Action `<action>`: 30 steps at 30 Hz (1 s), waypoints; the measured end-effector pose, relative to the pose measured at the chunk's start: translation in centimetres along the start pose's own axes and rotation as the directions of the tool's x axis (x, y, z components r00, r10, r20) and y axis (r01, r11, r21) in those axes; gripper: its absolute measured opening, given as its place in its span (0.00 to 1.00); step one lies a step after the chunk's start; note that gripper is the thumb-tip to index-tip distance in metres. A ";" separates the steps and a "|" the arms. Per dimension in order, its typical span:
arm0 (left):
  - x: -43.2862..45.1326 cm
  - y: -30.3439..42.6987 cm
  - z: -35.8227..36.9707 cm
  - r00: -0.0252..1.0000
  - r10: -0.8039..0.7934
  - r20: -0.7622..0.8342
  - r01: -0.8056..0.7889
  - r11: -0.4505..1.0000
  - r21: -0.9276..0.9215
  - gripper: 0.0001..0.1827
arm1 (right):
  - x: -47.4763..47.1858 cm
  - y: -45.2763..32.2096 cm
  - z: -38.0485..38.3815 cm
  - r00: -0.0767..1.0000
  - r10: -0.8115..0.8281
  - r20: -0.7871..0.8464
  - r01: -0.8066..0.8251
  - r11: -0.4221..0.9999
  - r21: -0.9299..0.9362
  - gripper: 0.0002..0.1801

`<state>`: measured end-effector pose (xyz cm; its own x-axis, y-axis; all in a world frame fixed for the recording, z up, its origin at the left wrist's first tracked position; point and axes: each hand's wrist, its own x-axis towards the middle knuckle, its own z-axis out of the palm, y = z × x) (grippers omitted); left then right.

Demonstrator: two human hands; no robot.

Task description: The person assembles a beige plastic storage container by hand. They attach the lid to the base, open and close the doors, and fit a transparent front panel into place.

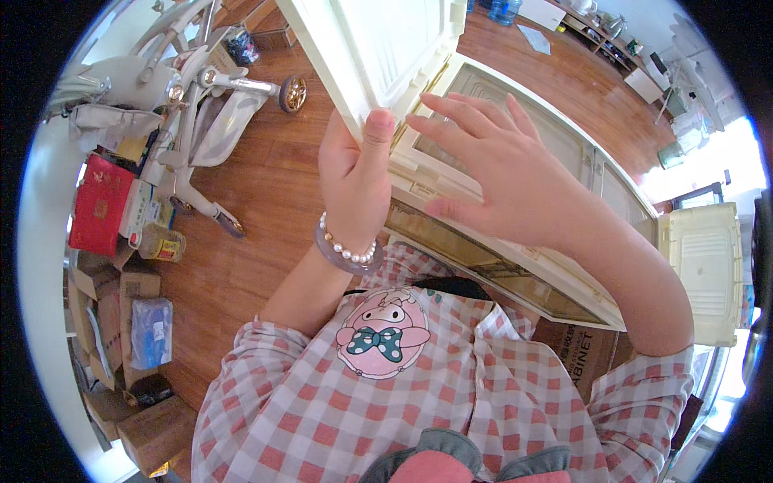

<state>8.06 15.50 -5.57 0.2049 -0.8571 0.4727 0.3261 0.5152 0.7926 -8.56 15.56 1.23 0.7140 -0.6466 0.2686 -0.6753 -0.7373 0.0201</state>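
My left hand (357, 175) grips the lower corner of a cream-white plastic panel (392, 42), its thumb pressed on the near face. The panel stands raised at an angle beside a cream plastic storage cabinet frame (610, 302) with clear, smoky door panels (483, 238). Over the top of that cabinet, my right hand (501, 163) is spread with its fingers apart and nothing in it. Its fingertips point towards the seam where panel and cabinet meet. Whether they touch the surface cannot be told.
A stroller (205, 90) stands on the wood floor at the left. Near it are a red box (101, 205), a plastic jug (162, 243) and cardboard boxes (154, 431). Another cream plastic piece (700, 271) is at the right. A printed carton (580, 356) lies below the cabinet.
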 end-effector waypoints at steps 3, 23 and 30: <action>-0.1 0.3 0.0 1.000 0.011 0.014 -0.012 0.999 0.040 0.17 | 0.3 1.1 0.7 1.000 0.010 -0.004 -0.010 0.998 -0.063 0.36; -0.4 -0.5 0.4 1.000 -0.010 -0.006 0.010 1.000 -0.020 0.20 | 6.1 3.8 -11.4 0.969 0.183 -0.164 -0.237 0.520 -0.821 0.07; -0.1 -0.8 0.5 1.000 -0.009 -0.001 0.009 1.000 0.018 0.19 | 4.3 1.3 -11.4 0.943 0.280 0.182 -0.083 0.725 -0.684 0.17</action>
<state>7.32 15.20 -6.08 0.2029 -0.8616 0.4652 0.3115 0.5072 0.8036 -8.52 14.05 13.35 0.5176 -0.8515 0.0836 -0.6755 -0.3467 0.6507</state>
